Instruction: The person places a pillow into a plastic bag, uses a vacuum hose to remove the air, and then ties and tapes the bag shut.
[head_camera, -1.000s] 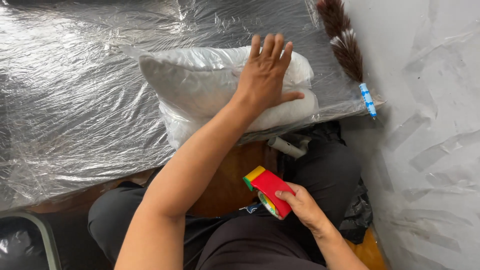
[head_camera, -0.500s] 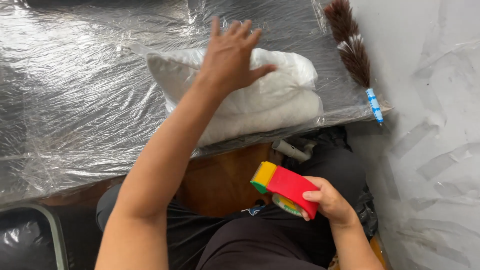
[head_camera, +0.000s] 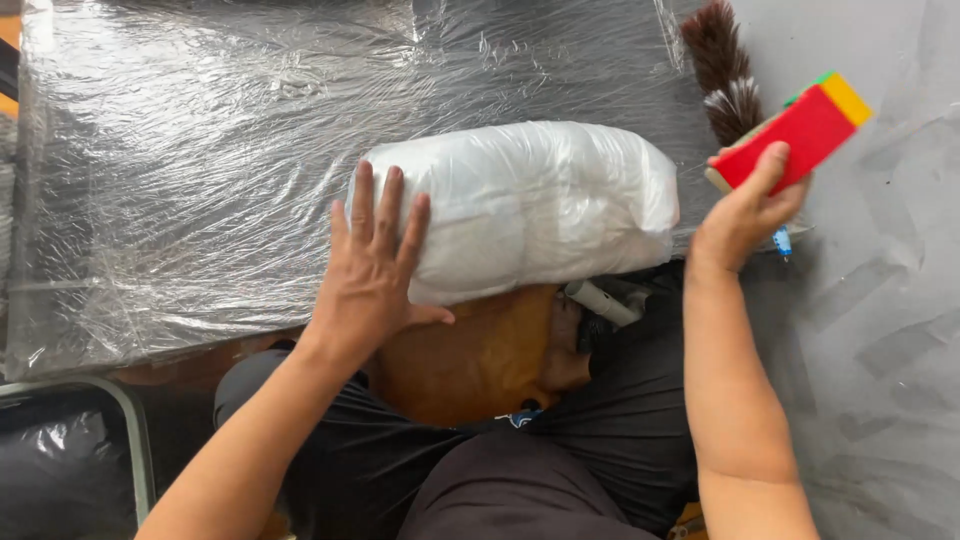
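Note:
A white bundle wrapped in clear plastic (head_camera: 540, 200) lies on the near edge of a table covered in crinkled plastic film (head_camera: 200, 150). My left hand (head_camera: 375, 270) lies flat on the bundle's left end, fingers spread. My right hand (head_camera: 745, 215) is raised at the right, beside the bundle's right end, gripping a red tape dispenser with a yellow and green end (head_camera: 795, 130).
A brown feather duster with a blue handle (head_camera: 725, 75) lies at the table's right edge, partly behind the dispenser. A rounded wooden piece (head_camera: 470, 360) and a white tube (head_camera: 600, 303) sit under the table edge above my lap. A dark chair with a metal frame (head_camera: 70, 460) stands at lower left. A pale plastic-covered surface (head_camera: 890, 300) fills the right.
My right hand has lifted the tape dispenser from my lap up to the right of the bundle. My left hand has slid from the bundle's top to its left end.

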